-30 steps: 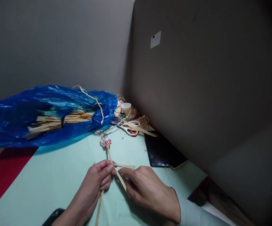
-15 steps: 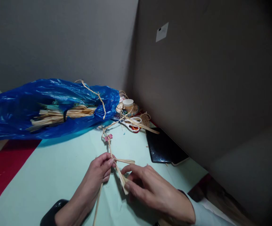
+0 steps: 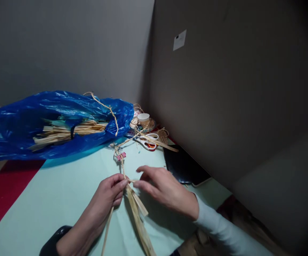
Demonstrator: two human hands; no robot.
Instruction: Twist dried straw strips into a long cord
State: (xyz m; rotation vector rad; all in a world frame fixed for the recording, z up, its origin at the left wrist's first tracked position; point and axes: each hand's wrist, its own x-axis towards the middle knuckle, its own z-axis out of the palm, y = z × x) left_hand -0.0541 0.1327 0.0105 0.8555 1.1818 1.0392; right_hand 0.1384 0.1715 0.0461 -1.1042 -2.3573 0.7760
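My left hand [image 3: 113, 190] pinches a thin braided straw cord [image 3: 122, 168] where its loose strands fan out. A pink clip [image 3: 121, 156] is on the cord farther up. A long, wide dried-leaf strip [image 3: 138, 222] and a shorter pale strip [image 3: 140, 204] hang below the pinch, while a narrow strand [image 3: 107, 227] runs down under my left wrist. Just right of the pinch is my right hand [image 3: 160, 188], thumb and index finger apart. Its thumb tip meets the end of a short sideways strand [image 3: 131, 181]; whether it touches is unclear.
A blue plastic bag [image 3: 63, 103] with a bundle of dried strips [image 3: 90, 127] lies at back left. Scissors [image 3: 150, 142], a paper cup [image 3: 143, 119] and a twine ball [image 3: 163, 135] sit behind. A black tablet [image 3: 186, 165] lies right, beside the grey wall.
My right hand has let go of the strips and moved up beside the short sideways strand. The long wide strip now hangs down toward me. My left hand keeps its pinch.
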